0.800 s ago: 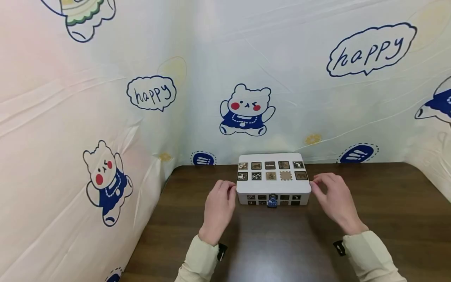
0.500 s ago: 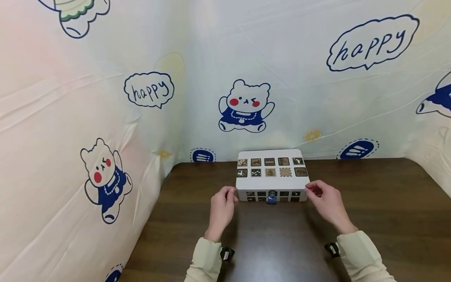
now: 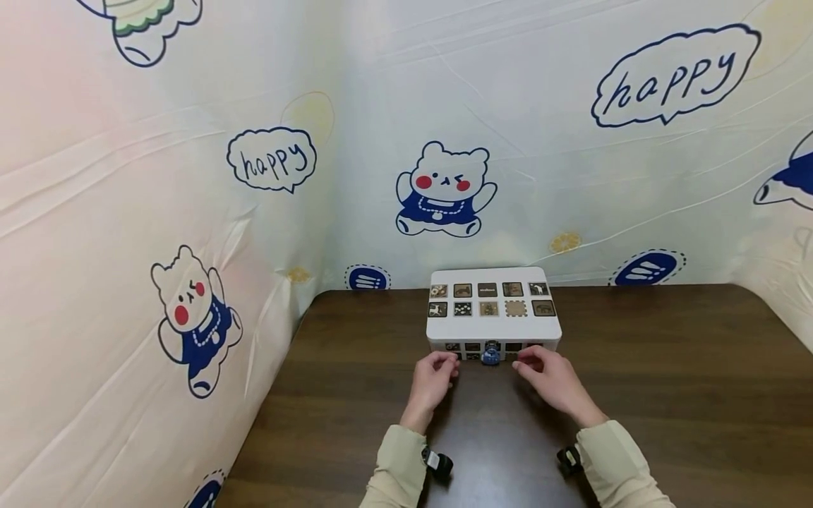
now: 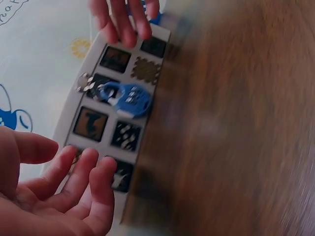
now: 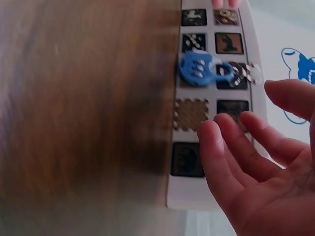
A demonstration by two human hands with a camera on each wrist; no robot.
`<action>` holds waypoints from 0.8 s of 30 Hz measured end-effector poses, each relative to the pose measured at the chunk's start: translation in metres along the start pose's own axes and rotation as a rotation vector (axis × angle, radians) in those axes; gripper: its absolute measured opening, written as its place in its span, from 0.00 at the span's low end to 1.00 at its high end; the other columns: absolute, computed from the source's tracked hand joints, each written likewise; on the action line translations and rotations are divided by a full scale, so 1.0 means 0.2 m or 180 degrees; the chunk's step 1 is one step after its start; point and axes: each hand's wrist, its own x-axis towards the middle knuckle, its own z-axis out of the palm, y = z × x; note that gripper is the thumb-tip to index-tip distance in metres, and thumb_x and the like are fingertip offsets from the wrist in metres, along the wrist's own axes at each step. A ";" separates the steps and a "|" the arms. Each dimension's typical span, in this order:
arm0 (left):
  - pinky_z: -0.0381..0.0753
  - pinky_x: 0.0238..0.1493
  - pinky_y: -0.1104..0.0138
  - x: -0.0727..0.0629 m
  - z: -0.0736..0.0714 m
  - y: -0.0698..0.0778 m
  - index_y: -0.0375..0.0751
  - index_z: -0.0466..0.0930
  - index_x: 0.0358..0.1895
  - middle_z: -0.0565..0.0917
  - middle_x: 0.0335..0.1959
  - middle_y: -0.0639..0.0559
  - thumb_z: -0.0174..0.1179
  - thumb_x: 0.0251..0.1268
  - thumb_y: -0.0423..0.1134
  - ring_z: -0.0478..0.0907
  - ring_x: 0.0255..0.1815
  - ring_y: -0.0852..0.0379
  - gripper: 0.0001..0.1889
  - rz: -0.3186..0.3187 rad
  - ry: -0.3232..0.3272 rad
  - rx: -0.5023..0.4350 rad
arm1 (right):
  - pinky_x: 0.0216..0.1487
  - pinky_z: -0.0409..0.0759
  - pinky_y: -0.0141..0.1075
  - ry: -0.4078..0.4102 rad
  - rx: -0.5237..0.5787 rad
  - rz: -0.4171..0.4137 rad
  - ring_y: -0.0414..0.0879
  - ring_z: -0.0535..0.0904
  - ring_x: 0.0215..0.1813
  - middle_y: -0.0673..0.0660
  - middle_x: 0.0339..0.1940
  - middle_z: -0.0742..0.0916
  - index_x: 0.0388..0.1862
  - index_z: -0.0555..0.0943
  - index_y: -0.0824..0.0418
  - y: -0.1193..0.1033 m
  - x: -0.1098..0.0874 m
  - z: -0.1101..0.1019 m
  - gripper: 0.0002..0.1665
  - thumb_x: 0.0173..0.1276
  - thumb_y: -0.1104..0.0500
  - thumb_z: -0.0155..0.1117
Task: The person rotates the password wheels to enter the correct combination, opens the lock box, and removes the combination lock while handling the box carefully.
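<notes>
A white rectangular box (image 3: 492,326) with small square pictures on its lid and front stands at the back of the table. From a metal clasp at the middle of its front hangs a blue combination padlock (image 4: 132,100), its shackle passing through the clasp. My left hand (image 3: 432,386) is before the front's left part, fingers loosely bent, nothing in them. On the other side my right hand (image 3: 559,383) is before the front's right part, thumb and fingers apart in the right wrist view. The padlock (image 5: 199,69) lies between both hands, touched by neither.
The dark wooden table (image 3: 356,395) spreads in front of and beside the box. Behind it and along the left side hangs a pale printed cloth (image 3: 533,85) with bears and lettering. Dark bands with small devices (image 3: 438,463) sit at the sleeve cuffs.
Both hands have moved from the box's left and right ends inward to its front, closer to the padlock. The box stays in place on the table; the head view has tilted slightly.
</notes>
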 end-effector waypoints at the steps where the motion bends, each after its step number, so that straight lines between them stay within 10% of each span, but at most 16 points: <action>1: 0.79 0.32 0.69 0.00 0.01 0.00 0.29 0.80 0.47 0.84 0.43 0.35 0.53 0.70 0.33 0.80 0.36 0.55 0.12 0.0019 -0.0021 -0.0011 | 0.40 0.78 0.37 -0.0019 0.0011 0.0003 0.48 0.82 0.44 0.59 0.44 0.87 0.51 0.80 0.65 0.00 0.00 0.01 0.18 0.69 0.54 0.61; 24: 0.81 0.30 0.70 0.01 0.24 -0.06 0.31 0.80 0.48 0.84 0.40 0.43 0.53 0.65 0.30 0.81 0.33 0.61 0.12 0.0306 -0.0040 -0.0074 | 0.34 0.82 0.35 -0.0228 0.0858 0.0267 0.52 0.84 0.39 0.69 0.52 0.83 0.57 0.75 0.71 -0.01 0.06 0.17 0.20 0.70 0.63 0.57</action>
